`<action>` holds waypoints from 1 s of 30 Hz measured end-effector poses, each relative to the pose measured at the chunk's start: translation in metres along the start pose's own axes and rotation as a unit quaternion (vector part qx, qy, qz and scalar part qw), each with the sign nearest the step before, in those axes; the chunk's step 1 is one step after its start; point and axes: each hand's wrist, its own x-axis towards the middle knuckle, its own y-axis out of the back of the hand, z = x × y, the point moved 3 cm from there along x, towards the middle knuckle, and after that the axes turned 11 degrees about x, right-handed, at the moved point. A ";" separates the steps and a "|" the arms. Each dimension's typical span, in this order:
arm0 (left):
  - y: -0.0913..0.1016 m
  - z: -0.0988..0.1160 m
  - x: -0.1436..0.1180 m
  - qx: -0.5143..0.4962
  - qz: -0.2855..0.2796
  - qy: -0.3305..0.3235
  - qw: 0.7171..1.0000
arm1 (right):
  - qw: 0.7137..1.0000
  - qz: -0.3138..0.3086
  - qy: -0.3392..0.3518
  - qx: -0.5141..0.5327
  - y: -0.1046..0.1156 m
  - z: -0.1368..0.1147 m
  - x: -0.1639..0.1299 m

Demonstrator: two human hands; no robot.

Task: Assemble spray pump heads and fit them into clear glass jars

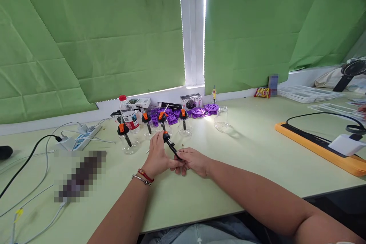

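Head view looks down on a black pump sprayer head with an orange collar (170, 144), held slantwise just above the pale green table (251, 148), about at its middle near the front edge. Left hand (158, 156), wearing a red cord and a metal bangle at the wrist, grips the upper, orange end between thumb and fingers. Right hand (192, 161) pinches the lower black tip, its fingers curled round it and the knuckles resting on the tabletop. Both hands touch each other beneath the part.

Just behind them stands a row of small clear jars fitted with the same black-and-orange tops (148, 125), with one bare glass jar (221, 119) farther right. A red-capped water bottle (128, 115) stands at the row's left end, and purple plastic parts (197, 111) lie behind it near the window sill. A white power strip (82, 139) sits off to the left, an orange-edged tray (317, 146) well to the right.
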 end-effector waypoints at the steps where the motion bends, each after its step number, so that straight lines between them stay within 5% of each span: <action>1: 0.000 0.001 0.000 0.004 0.000 0.002 1.000 | 1.000 0.002 -0.003 0.004 0.001 0.000 0.000; 21: -0.014 0.010 -0.001 0.091 0.036 0.086 0.992 | 0.998 0.047 -0.032 -0.001 0.007 0.004 0.008; 30: -0.018 0.004 -0.001 0.037 0.012 0.118 0.992 | 0.998 0.043 -0.047 0.001 0.007 0.006 0.009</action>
